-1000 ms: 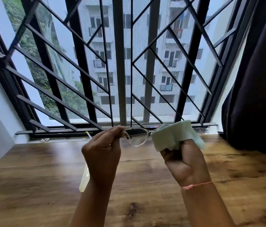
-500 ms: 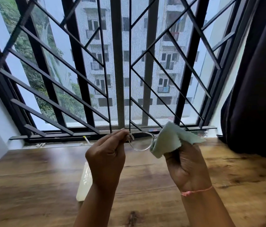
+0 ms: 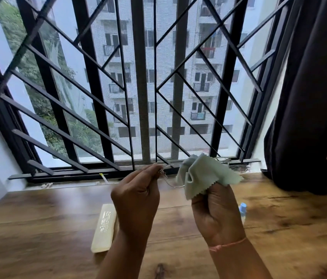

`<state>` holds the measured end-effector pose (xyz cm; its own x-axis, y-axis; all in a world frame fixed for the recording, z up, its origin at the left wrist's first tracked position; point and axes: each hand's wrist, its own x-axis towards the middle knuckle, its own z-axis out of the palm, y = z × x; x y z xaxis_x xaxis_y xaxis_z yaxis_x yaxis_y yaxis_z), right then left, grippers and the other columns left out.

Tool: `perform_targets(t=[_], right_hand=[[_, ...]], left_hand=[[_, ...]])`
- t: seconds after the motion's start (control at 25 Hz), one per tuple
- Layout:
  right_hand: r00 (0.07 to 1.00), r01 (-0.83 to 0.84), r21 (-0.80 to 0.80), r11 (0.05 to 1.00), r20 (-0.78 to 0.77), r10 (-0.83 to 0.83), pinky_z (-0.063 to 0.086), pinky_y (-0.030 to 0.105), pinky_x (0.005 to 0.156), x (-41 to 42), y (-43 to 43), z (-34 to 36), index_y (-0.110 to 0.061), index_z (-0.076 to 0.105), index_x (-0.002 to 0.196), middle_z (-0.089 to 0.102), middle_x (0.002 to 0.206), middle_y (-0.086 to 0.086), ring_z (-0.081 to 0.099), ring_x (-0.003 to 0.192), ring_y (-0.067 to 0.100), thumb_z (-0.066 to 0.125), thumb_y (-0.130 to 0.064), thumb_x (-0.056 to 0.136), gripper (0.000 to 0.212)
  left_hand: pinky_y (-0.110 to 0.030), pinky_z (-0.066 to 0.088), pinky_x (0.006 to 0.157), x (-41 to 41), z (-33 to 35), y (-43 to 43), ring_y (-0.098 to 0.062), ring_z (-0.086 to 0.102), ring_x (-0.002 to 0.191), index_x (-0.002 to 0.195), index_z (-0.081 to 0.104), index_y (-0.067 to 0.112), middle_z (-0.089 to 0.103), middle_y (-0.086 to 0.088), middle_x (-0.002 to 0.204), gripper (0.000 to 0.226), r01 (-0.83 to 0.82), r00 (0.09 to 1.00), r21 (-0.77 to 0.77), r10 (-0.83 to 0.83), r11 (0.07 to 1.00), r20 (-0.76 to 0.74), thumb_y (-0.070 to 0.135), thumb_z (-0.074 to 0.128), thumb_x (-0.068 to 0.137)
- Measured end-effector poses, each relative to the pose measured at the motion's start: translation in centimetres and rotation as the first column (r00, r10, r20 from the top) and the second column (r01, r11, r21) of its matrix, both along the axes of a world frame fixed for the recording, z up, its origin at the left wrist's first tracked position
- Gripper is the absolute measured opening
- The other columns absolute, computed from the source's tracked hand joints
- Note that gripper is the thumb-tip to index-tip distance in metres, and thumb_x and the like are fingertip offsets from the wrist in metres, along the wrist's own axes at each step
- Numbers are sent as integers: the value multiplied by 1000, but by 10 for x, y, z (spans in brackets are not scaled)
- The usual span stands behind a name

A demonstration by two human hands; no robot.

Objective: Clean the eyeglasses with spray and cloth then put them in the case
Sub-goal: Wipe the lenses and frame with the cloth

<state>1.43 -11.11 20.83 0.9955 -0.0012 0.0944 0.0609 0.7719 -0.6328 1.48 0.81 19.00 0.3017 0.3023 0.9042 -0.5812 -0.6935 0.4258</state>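
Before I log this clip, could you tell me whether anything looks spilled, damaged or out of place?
Nothing stands out: the left hand holds the eyeglasses, the right hand wipes with the cloth, and the case lies flat on the table.

Thin-rimmed eyeglasses (image 3: 171, 176) are held up off the wooden table, one lens wrapped in a pale green cloth (image 3: 205, 176). A cream case (image 3: 104, 228) lies closed below; a blue-capped spray bottle (image 3: 242, 210) sits right.

counter (image 3: 38, 228): brown wood grain, smooth, slight sheen | cloth (image 3: 205, 175): pale green, matt, soft, zigzag-cut edge | eyeglasses (image 3: 171, 178): thin shiny metal rim, clear lens | case (image 3: 103, 228): cream, smooth, printed | curtain (image 3: 309, 97): dark matt fabric | window grille (image 3: 90, 77): black painted metal
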Motion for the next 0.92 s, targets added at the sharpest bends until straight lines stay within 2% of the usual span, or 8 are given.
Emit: perform_targets(t=[0.12, 0.2, 0.28, 0.32, 0.44, 0.6, 0.72, 0.92], right_hand=[[999, 35, 105, 994, 24, -38, 50, 20, 48, -7, 5, -2, -8, 71, 74, 68, 68, 8, 64, 59, 15, 86, -17, 35, 44], [999, 27, 95, 995, 38, -31, 52, 22, 49, -11, 10, 0, -7, 71, 71, 69, 65, 8, 65, 58, 17, 83, -17, 41, 34], [1000, 19, 104, 994, 18, -21, 55, 24, 54, -14, 17, 2, -6, 72, 69, 71, 68, 10, 68, 61, 19, 72, -7, 52, 17], [1000, 22, 109, 994, 17, -24, 56, 24, 55, -14, 19, 3, -7, 73, 68, 72, 70, 11, 68, 63, 20, 68, -3, 54, 15], [998, 24, 13, 1000, 52, -25, 55, 24, 54, -17, 17, 5, -8, 73, 65, 72, 68, 10, 69, 65, 20, 66, 2, 50, 19], [991, -127, -219, 967, 16, 134, 59, 32, 64, -17, 6, 1, -3, 72, 73, 71, 77, 16, 69, 76, 28, 58, 19, 56, 31], [984, -175, -211, 962, -2, 179, 58, 41, 67, -12, -6, 0, 0, 70, 78, 69, 75, 18, 67, 72, 30, 55, 18, 51, 36], [961, -252, -200, 947, 67, 270, 57, 50, 71, -13, -14, 5, -1, 72, 81, 70, 79, 19, 67, 78, 35, 62, 18, 48, 39]], left_hand=[[0, 44, 77, -2, 3, -3, 2, 59, 85, 80, 73, 6, 63, 8, 82, 12, 1, 1000, -18, -1, 1000, 9, 0, 71, 69], [2, 42, 78, -4, 6, -4, 4, 57, 87, 79, 74, 5, 62, 7, 83, 10, -6, 1000, -16, 6, 1000, 21, 6, 66, 73], [1, 41, 79, -7, 7, -6, 2, 57, 87, 79, 74, 5, 63, 7, 83, 14, 5, 1000, -11, -5, 1000, 28, 10, 61, 75], [1, 42, 80, -9, 7, -7, 2, 58, 87, 79, 74, 4, 63, 6, 84, 15, 18, 999, -6, -18, 1000, 26, 10, 61, 75], [0, 42, 79, -11, 6, -7, 1, 59, 86, 79, 74, 4, 64, 6, 83, 13, 36, 999, 9, -36, 999, 24, 9, 63, 74], [1, 41, 79, -9, 6, 0, 2, 58, 86, 79, 74, 6, 64, 7, 83, 13, -5, 1000, -18, 5, 1000, 10, 6, 63, 74], [2, 42, 78, -7, 5, 1, 1, 59, 86, 78, 74, 5, 64, 6, 82, 10, -33, 999, -9, 33, 999, 4, 1, 69, 70], [1, 42, 78, -8, 4, -1, 0, 59, 86, 78, 74, 5, 64, 6, 82, 11, -12, 1000, -14, 12, 1000, 25, 10, 65, 75]])
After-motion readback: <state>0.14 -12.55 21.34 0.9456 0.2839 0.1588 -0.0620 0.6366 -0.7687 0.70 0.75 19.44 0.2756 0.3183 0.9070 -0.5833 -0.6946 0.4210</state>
